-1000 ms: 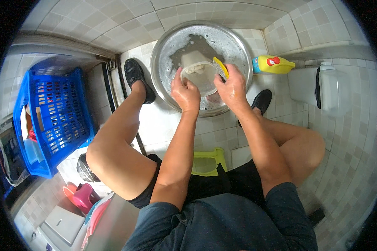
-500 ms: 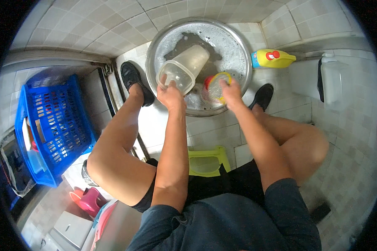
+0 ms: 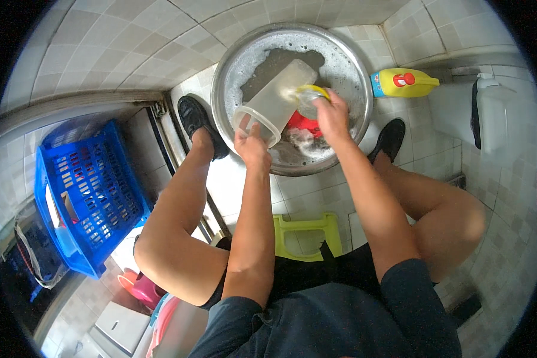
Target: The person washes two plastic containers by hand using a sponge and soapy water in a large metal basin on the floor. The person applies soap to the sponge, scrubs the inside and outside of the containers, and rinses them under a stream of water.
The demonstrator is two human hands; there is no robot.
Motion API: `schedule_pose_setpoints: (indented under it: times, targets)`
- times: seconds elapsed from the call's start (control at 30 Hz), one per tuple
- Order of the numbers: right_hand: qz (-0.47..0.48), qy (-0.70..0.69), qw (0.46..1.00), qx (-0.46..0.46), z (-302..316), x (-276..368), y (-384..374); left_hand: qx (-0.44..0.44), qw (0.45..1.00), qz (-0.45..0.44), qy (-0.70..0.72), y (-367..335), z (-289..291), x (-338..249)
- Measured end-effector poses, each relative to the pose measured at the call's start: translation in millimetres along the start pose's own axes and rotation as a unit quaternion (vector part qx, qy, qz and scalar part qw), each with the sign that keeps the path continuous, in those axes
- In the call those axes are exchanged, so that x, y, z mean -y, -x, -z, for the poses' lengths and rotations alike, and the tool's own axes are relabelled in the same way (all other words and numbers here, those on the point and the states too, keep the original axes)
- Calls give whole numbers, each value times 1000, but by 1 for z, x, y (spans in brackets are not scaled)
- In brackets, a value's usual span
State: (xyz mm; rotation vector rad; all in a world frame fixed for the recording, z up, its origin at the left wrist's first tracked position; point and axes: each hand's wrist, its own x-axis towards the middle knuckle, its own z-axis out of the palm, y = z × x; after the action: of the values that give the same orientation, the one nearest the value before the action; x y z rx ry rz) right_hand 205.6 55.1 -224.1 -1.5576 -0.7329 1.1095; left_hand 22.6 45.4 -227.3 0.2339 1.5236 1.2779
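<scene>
A clear plastic container (image 3: 278, 101) lies tilted over the large metal basin (image 3: 217, 101), its open rim toward me. My left hand (image 3: 254, 147) grips that rim, some fingers inside the mouth. My right hand (image 3: 333, 116) is closed on a yellow-rimmed round piece (image 3: 308, 102) with a greyish middle, held against or very near the container's right side; its exact kind I cannot make out. Below it, a red item (image 3: 305, 123) sits in the basin, partly hidden. Grey water (image 3: 262, 74) with white suds fills the basin.
A yellow bottle with a red cap (image 3: 404, 82) lies right of the basin. Left stands a blue plastic basket (image 3: 95, 197) holding items. A lime-green stool (image 3: 307, 225) is beneath me. My black shoes (image 3: 192, 119) flank the basin. Tiled walls stand behind and at right.
My right hand has raised the yellow-rimmed piece from low in the basin to the container's side. The red item now shows more. The container has shifted slightly right.
</scene>
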Motion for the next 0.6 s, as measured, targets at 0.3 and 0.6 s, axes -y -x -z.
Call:
schedule_pose_setpoints:
  times: [0.3, 0.6]
  targets:
    - [169, 267, 940, 131, -44, 81, 44, 26, 997, -68, 9, -12, 1, 12]
    - [41, 186, 970, 148, -29, 79, 31, 28, 986, -141, -82, -17, 5, 27]
